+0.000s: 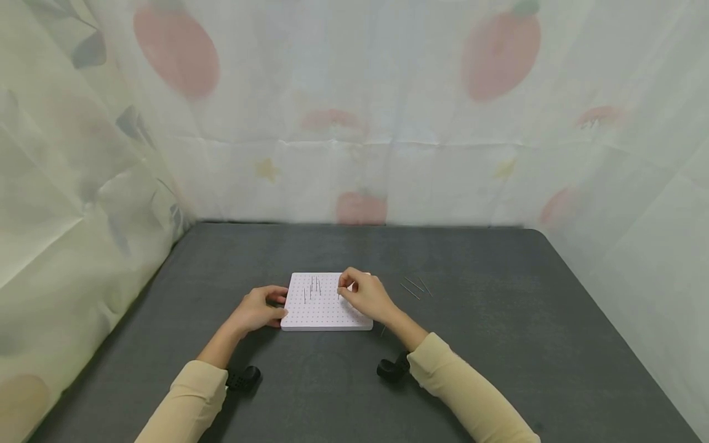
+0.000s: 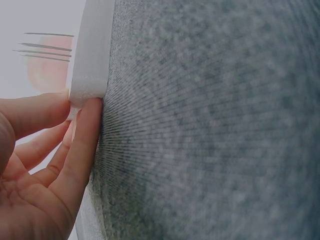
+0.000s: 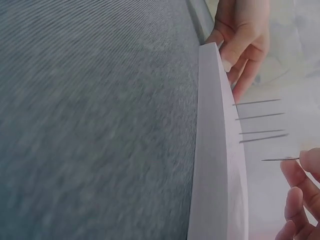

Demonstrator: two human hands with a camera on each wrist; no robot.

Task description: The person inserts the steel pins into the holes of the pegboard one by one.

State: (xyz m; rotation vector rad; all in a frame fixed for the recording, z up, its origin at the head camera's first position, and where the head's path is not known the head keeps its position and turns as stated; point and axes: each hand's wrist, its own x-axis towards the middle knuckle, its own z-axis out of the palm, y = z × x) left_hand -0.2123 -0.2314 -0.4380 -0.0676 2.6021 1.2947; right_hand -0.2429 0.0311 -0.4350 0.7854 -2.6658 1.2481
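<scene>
Several thin metal pins (image 3: 257,102) stand in the white perforated board (image 1: 327,317), left of its middle, while one more, the held pin (image 3: 280,159), is over the board, slightly right of its middle, near upright, its lower tip seemingly just above the surface. The right hand (image 1: 370,297) pinches that pin near its top between thumb and forefinger; the left hand (image 1: 257,311) grips the board's left edge, thumb at the rim. Being so slim, the pin is likely very light, stiff and smooth, apt to twist or slip between fingertips, so a hold close to the top end, leaving the lower length free, should suit it. The board looks rigid and perhaps light enough to slide, so its edge seems the sensible place to steady it. Three loose pins (image 1: 413,283) lie right of the board.
</scene>
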